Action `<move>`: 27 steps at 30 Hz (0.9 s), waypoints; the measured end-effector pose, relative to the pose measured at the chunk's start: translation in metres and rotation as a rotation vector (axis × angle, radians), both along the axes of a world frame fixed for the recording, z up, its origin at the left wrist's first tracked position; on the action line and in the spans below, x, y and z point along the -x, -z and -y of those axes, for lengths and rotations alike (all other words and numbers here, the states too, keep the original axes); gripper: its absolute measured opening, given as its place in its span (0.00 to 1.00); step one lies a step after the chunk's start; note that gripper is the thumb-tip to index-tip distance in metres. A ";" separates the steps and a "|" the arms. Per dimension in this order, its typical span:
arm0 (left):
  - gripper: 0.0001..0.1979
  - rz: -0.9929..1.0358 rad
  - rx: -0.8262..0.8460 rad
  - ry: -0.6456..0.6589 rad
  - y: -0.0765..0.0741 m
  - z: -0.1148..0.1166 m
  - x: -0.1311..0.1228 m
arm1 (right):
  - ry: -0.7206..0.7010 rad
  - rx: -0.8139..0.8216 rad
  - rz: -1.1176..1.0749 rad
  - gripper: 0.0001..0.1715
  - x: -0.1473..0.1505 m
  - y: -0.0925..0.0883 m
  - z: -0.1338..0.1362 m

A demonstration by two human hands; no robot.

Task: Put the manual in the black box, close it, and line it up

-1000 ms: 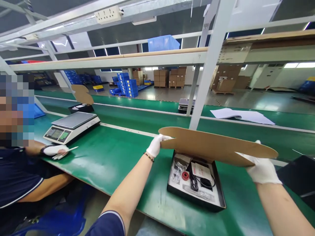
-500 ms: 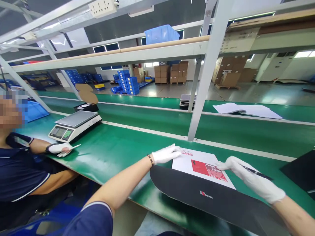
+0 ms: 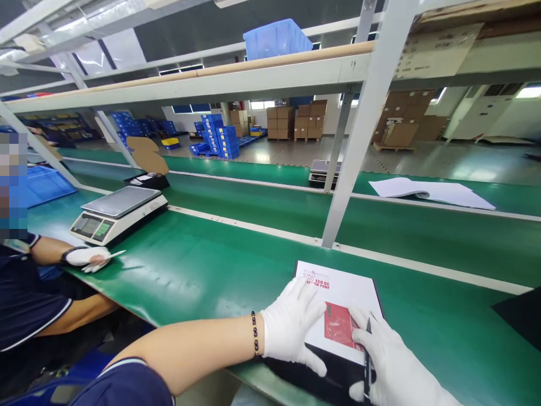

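Note:
A white printed booklet (image 3: 350, 282) with red lettering and a red panel lies on top of a black box on the green bench. My white-gloved left hand (image 3: 291, 327) rests on its left edge, fingers spread and holding nothing. On the booklet's right side lies my gloved right hand (image 3: 384, 355), with a black pen (image 3: 367, 361) held upright against the fingers. The box's dark flap (image 3: 333, 372) shows between my hands at the near edge; the rest of it is hidden.
A digital scale (image 3: 120, 211) stands at the left, near a co-worker's gloved hand (image 3: 88, 257) holding a thin white stick. A metal post (image 3: 359, 152) rises behind the booklet. A black panel (image 3: 519, 316) is at the right. Loose papers (image 3: 426, 193) lie on the far bench.
Both hands have moved nearer, onto the booklet's lower sides. The flap with the logo, which was raised toward me, is now lower and darker. The pen has turned upright in my right hand.

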State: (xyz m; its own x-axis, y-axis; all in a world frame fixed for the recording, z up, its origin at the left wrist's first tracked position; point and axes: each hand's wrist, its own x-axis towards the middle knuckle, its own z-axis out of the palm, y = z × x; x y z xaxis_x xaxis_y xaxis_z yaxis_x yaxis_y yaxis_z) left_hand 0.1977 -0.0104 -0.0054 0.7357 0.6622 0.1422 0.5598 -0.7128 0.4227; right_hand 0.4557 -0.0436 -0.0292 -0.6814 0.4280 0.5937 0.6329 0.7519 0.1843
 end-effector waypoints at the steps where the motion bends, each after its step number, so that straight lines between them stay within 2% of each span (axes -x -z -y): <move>1: 0.49 -0.096 -0.102 0.000 0.003 -0.006 -0.002 | 0.022 -0.015 0.016 0.29 0.003 0.000 -0.007; 3: 0.47 -0.237 -0.226 -0.029 0.006 -0.023 -0.006 | 0.101 0.017 0.042 0.28 0.011 -0.001 -0.025; 6: 0.45 -0.280 -0.244 -0.082 0.006 -0.050 -0.011 | 0.258 0.233 0.039 0.25 0.021 -0.007 -0.057; 9: 0.47 -0.279 -0.263 -0.142 0.001 -0.062 -0.005 | 0.214 0.383 -0.039 0.14 0.018 -0.006 -0.076; 11: 0.51 -0.232 -0.215 -0.275 0.001 -0.054 0.004 | 0.164 0.380 -0.190 0.11 0.010 0.007 -0.073; 12: 0.53 -0.193 -0.152 -0.369 0.002 -0.046 0.009 | 0.187 0.364 -0.324 0.13 0.005 0.018 -0.067; 14: 0.57 -0.076 0.068 -0.579 0.007 -0.027 0.016 | 0.368 0.397 -0.713 0.21 0.000 0.041 -0.050; 16: 0.55 0.124 0.401 -0.732 0.014 -0.010 0.018 | 0.519 0.634 -1.125 0.38 0.002 0.059 -0.029; 18: 0.55 0.471 0.782 -0.748 0.023 0.001 0.016 | 0.530 0.933 -1.424 0.48 0.008 0.062 -0.013; 20: 0.57 0.800 1.024 -0.653 0.033 0.006 0.012 | 0.478 1.171 -1.575 0.52 0.015 0.055 -0.003; 22: 0.58 0.888 1.019 -0.589 0.045 0.004 0.009 | 0.491 1.297 -1.598 0.55 0.019 0.045 -0.001; 23: 0.56 0.821 0.948 -0.600 0.050 0.001 0.008 | 0.516 1.322 -1.569 0.56 0.020 0.042 -0.003; 27: 0.43 0.433 0.619 -0.732 0.064 -0.023 0.006 | 0.812 1.134 -1.239 0.56 0.019 0.043 -0.024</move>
